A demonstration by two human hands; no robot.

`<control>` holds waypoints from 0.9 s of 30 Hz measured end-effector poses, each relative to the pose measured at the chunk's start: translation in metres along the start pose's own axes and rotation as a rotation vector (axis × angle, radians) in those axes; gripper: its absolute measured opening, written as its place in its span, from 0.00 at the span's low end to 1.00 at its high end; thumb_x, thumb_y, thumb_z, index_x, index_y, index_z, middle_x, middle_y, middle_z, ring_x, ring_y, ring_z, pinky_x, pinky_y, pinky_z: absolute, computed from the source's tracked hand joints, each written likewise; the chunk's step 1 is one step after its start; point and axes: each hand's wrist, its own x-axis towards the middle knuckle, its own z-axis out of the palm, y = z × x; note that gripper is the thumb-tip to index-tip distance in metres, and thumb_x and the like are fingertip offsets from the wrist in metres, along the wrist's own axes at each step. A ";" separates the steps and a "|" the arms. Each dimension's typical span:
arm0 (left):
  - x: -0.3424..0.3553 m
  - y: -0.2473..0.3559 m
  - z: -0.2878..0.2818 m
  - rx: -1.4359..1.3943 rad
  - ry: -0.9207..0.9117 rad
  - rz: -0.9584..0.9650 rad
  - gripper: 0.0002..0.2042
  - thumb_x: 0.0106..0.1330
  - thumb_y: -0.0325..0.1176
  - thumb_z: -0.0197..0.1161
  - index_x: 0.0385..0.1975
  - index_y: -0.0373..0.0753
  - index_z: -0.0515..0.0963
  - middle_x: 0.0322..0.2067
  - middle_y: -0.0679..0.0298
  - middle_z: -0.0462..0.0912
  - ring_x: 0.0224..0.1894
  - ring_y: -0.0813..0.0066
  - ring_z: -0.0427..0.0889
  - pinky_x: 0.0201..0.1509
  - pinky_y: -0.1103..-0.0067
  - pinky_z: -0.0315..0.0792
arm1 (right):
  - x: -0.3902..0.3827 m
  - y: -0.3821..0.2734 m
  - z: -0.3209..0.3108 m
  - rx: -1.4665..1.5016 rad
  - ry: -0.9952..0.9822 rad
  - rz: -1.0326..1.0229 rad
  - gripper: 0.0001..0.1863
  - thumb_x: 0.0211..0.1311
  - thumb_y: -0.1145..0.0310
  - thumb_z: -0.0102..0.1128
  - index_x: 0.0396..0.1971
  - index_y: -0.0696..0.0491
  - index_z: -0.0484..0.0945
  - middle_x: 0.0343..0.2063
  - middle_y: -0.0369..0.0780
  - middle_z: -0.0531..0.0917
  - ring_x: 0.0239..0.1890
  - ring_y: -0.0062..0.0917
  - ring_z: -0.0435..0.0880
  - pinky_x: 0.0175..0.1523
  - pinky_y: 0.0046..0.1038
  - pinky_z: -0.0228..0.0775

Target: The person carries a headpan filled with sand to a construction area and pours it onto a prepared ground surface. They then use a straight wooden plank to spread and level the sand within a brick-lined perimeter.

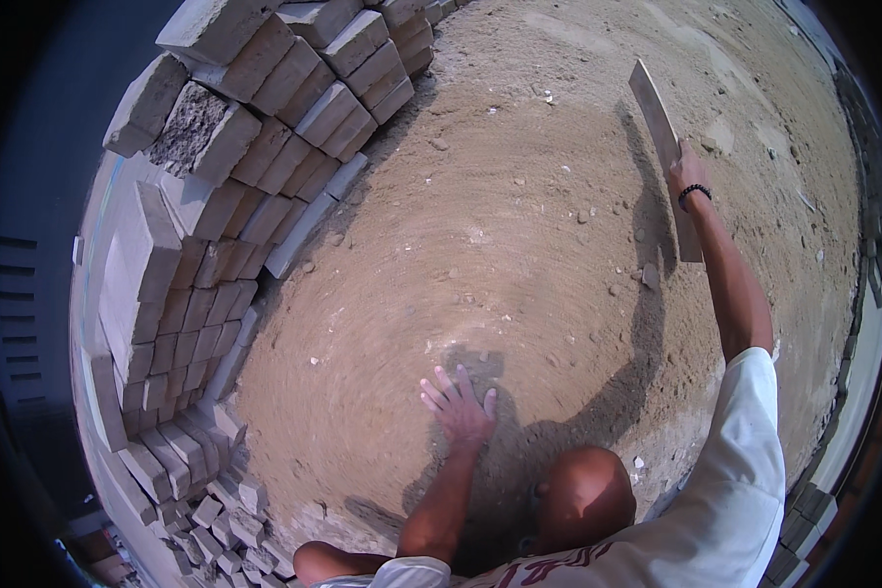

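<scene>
My left hand [463, 410] reaches out over the sandy ground [392, 245] with its fingers spread and nothing in it. Whether the palm touches the sand I cannot tell. Off to the right, my outstretched right hand [691, 171] grips a long, flat wooden board [655, 113] near its middle. The board is held edge-on above the ground, its far end pointing forward and its near end beside my forearm. A dark bead bracelet [694, 193] circles my right wrist. Small stones and pale chips lie scattered in the sand.
A tall stack of grey paving bricks [206, 265] borders the sand on the left. Broken brick pieces [225, 534] are heaped at its near end. My bent knee [586, 495] is close by my left hand. More bricks [808, 524] line the right edge.
</scene>
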 end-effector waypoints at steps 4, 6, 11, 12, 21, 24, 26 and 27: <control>0.001 -0.005 -0.002 0.002 -0.003 0.006 0.37 0.61 0.56 0.48 0.65 0.37 0.55 0.66 0.40 0.45 0.66 0.31 0.37 0.67 0.47 0.32 | 0.025 -0.097 0.052 -0.035 -0.053 -0.051 0.20 0.55 0.75 0.45 0.48 0.52 0.73 0.39 0.53 0.80 0.43 0.47 0.79 0.47 0.43 0.70; 0.001 -0.006 0.000 -0.001 0.028 0.021 0.37 0.61 0.57 0.48 0.65 0.37 0.55 0.66 0.40 0.45 0.66 0.30 0.37 0.66 0.46 0.34 | 0.018 -0.146 0.070 0.000 -0.113 -0.169 0.23 0.57 0.74 0.42 0.54 0.49 0.70 0.37 0.56 0.80 0.41 0.49 0.79 0.46 0.44 0.71; 0.004 -0.005 -0.002 -0.038 -0.015 0.011 0.38 0.60 0.58 0.49 0.65 0.37 0.55 0.66 0.40 0.44 0.66 0.29 0.37 0.66 0.45 0.34 | -0.064 -0.217 0.075 0.047 -0.239 -0.684 0.24 0.56 0.76 0.42 0.55 0.50 0.69 0.27 0.56 0.79 0.31 0.49 0.80 0.37 0.46 0.72; 0.002 -0.007 0.000 -0.049 -0.020 0.002 0.38 0.60 0.58 0.49 0.65 0.37 0.55 0.66 0.40 0.44 0.66 0.29 0.37 0.66 0.45 0.34 | -0.089 -0.226 0.061 0.017 -0.331 -0.716 0.23 0.56 0.75 0.44 0.54 0.53 0.68 0.26 0.56 0.78 0.30 0.49 0.79 0.36 0.46 0.71; 0.003 -0.009 0.008 -0.102 -0.021 -0.011 0.38 0.58 0.59 0.51 0.63 0.37 0.58 0.66 0.40 0.45 0.66 0.29 0.36 0.65 0.43 0.31 | -0.155 -0.243 0.034 0.065 -0.793 -1.039 0.21 0.50 0.78 0.50 0.48 0.56 0.69 0.29 0.54 0.79 0.36 0.48 0.79 0.40 0.44 0.70; 0.003 -0.012 0.007 -0.103 0.001 -0.009 0.39 0.57 0.58 0.52 0.63 0.37 0.59 0.65 0.39 0.46 0.66 0.29 0.36 0.65 0.43 0.31 | -0.093 -0.250 0.067 0.165 -0.585 -0.886 0.18 0.49 0.77 0.51 0.44 0.58 0.71 0.30 0.53 0.79 0.37 0.49 0.79 0.41 0.44 0.70; 0.005 -0.007 0.004 -0.104 -0.002 0.003 0.39 0.56 0.58 0.53 0.62 0.36 0.60 0.65 0.39 0.46 0.66 0.29 0.36 0.65 0.43 0.31 | -0.035 -0.237 0.086 0.293 -0.484 -0.837 0.18 0.49 0.77 0.50 0.44 0.59 0.71 0.32 0.54 0.80 0.38 0.49 0.79 0.42 0.43 0.70; 0.006 -0.006 0.001 -0.106 -0.010 -0.009 0.38 0.56 0.58 0.53 0.62 0.36 0.60 0.65 0.39 0.47 0.66 0.28 0.37 0.65 0.43 0.32 | -0.014 -0.240 0.085 0.175 -0.446 -0.784 0.17 0.50 0.77 0.49 0.44 0.59 0.72 0.34 0.54 0.80 0.39 0.49 0.78 0.43 0.43 0.70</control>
